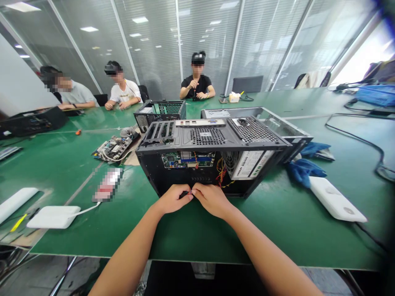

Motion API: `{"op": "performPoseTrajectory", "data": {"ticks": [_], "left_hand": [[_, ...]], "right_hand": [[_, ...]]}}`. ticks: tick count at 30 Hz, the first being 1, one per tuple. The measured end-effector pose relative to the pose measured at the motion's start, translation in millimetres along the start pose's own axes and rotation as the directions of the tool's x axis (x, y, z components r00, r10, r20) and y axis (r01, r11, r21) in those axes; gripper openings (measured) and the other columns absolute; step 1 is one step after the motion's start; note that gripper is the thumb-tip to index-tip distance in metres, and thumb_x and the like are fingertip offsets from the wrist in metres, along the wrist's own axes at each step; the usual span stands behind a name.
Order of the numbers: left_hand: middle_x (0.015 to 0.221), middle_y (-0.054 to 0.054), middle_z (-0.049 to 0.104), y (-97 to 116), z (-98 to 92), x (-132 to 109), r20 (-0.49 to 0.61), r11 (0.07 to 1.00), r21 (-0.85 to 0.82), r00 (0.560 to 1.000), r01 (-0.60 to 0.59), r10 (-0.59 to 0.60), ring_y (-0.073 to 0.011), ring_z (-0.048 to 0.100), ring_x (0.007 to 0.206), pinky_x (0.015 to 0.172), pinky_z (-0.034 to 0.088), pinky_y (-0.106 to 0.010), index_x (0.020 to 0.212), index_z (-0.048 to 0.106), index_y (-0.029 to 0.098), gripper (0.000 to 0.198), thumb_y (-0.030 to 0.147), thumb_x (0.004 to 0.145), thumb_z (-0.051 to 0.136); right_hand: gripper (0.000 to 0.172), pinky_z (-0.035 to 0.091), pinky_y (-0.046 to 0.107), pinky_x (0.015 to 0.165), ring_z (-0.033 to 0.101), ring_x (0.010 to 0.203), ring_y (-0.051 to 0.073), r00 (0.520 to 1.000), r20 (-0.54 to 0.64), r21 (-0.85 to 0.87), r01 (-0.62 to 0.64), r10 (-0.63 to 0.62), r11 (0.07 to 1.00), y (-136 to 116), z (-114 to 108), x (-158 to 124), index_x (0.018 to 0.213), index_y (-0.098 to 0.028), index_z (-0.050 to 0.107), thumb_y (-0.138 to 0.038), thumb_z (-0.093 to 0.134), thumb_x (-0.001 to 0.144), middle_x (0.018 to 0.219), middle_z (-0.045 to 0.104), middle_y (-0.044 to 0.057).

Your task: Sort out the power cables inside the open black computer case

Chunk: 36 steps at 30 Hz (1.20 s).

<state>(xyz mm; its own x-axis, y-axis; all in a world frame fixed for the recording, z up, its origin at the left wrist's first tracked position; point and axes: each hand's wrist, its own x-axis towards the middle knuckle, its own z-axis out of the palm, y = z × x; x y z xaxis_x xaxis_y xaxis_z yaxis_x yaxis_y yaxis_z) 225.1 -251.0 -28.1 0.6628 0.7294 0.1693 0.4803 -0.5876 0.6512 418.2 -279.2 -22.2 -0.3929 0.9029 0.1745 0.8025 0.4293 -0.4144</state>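
We pinch the thin wires (190,192) with our left hand (175,198) and right hand (213,200) by the computer case (212,144) on the bench (200,238); they look light and bendy, best held softly near their ends

On the green counter (308,242), a white power bank (53,217) is cabled to a blurred phone (108,185). Blue gloves (307,170) lie just beside a white power strip (338,200). A blue basket (376,96) stands far right; three people (197,84) sit opposite.
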Motion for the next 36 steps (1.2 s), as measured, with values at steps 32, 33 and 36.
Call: {"op": "performPoseTrajectory", "data": {"ticks": [32,33,36], "left_hand": [[0.06,0.005,0.04,-4.3,9.1,-11.6,-0.076,0.993,-0.116,0.997,0.0,-0.009,-0.008,0.032,0.056,0.054,0.027,-0.021,0.072,0.052,0.015,0.024,0.034,0.087,0.053],[0.061,0.005,0.039,-4.7,8.2,-11.9,-0.058,0.989,-0.145,0.998,0.006,-0.015,-0.008,0.032,0.056,0.054,0.027,-0.021,0.073,0.052,0.015,0.025,0.035,0.087,0.053],[0.061,0.004,0.04,-4.7,6.4,-12.8,-0.035,0.98,-0.198,0.999,0.028,-0.036,-0.0084,0.033,0.056,0.055,0.028,-0.021,0.073,0.052,0.015,0.027,0.038,0.087,0.051]], "right_hand": [[0.017,0.038,0.029,0.073,0.059,0.076,0.016,0.927,-0.21,-0.03,0.312,-0.311,0.95,16.9,20.2,-5.5,0.101,-0.018,0.059,-0.027,0.045,0.096,0.088,0.065,0.005],[0.019,0.037,0.03,0.073,0.058,0.076,0.016,0.926,-0.213,-0.043,0.311,-0.313,0.949,16.2,20.4,-5.5,0.1,-0.018,0.059,-0.027,0.044,0.097,0.086,0.065,0.005],[0.023,0.034,0.032,0.073,0.054,0.075,0.018,0.931,-0.224,-0.091,0.273,-0.287,0.958,12.7,21.4,-5.8,0.099,-0.017,0.061,-0.027,0.041,0.098,0.082,0.064,0.006]]}}
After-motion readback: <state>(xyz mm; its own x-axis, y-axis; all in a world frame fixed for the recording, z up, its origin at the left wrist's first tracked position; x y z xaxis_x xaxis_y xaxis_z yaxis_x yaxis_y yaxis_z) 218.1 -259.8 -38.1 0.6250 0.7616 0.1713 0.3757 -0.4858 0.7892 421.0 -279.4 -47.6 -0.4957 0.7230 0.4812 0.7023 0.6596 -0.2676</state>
